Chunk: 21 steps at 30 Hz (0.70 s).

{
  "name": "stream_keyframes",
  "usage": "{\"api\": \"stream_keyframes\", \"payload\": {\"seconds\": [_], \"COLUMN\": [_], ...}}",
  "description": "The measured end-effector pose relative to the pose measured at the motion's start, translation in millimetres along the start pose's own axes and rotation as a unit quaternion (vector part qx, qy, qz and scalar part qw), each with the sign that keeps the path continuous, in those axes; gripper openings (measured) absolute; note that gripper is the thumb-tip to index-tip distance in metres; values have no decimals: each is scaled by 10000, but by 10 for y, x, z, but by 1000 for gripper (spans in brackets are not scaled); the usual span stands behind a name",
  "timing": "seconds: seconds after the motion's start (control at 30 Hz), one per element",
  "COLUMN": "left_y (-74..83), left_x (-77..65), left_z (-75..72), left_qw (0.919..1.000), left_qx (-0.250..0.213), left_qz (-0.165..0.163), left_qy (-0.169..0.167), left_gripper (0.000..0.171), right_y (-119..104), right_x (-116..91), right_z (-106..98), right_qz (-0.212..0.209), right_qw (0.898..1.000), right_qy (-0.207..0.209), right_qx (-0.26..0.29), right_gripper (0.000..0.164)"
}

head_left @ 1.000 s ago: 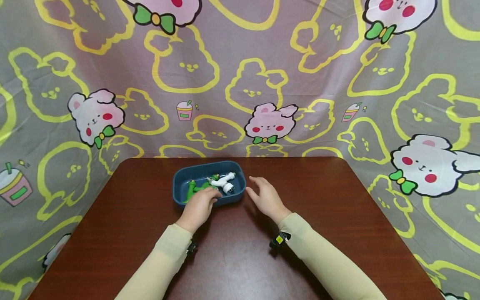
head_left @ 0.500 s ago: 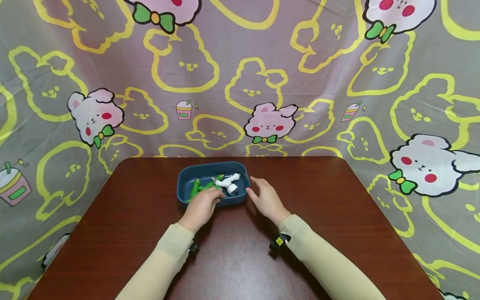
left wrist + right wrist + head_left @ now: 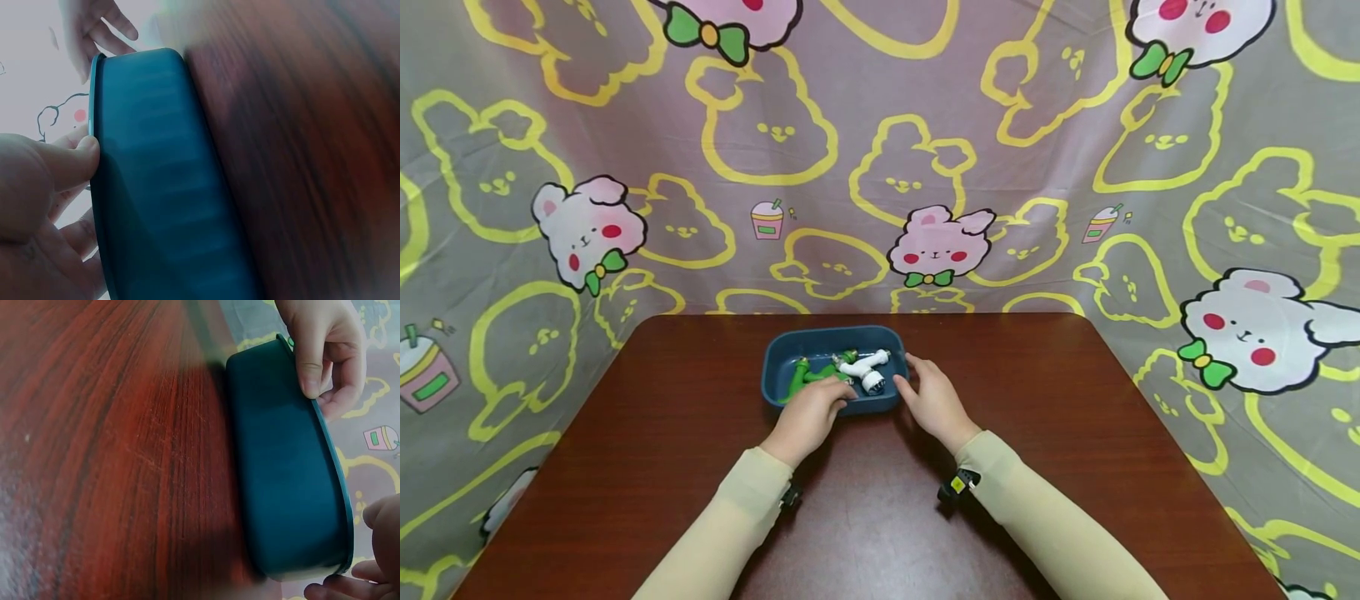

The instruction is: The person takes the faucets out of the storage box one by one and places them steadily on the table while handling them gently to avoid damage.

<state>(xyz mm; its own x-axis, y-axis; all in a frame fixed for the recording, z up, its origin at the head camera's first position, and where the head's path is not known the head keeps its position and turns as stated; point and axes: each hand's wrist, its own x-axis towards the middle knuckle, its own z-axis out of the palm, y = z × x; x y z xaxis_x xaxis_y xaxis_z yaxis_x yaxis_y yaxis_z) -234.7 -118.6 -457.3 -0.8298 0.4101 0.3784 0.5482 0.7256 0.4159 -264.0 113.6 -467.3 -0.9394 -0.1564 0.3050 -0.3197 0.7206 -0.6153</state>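
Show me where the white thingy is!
In the head view, the white piece lies inside the blue bin, toward its right side, by the green pieces.

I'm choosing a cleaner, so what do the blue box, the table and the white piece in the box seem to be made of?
Blue box: probably molded plastic, satin finish; smooth, evenly colored walls, thin lip.
Table: wood or wood-look laminate, slightly glossy; dark grain streaks, pale reflection.
White piece: perhaps plastic; looks smooth, but too small to be sure.
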Motion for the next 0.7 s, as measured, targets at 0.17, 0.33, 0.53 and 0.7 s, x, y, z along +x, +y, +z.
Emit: {"api": "stream_keyframes", "payload": {"seconds": [0.17,0.33,0.53,0.7], "left_y": [20,32,44,10], "left_x": [5,-22,-61,-86], "left_z": [18,40,34,-29], "left_qw": [10000,9997,9979,9958], "left_qx": [-40,-127,-349,-237], "left_qz": [-9,-225,-544,-773], "left_qy": [-28,-44,-9,424], "left_gripper": [18,17,17,20], "right_y": [15,15,27,39], "right_x": [3,-6,-13,-4], "right_z": [21,35,36,40], "right_qz": [107,200,291,315], "right_qw": [9999,9997,9993,9993], "right_qy": [-23,-94,-126,-153], "right_qx": [28,79,176,156], "right_gripper": [53,54,55,58]}}
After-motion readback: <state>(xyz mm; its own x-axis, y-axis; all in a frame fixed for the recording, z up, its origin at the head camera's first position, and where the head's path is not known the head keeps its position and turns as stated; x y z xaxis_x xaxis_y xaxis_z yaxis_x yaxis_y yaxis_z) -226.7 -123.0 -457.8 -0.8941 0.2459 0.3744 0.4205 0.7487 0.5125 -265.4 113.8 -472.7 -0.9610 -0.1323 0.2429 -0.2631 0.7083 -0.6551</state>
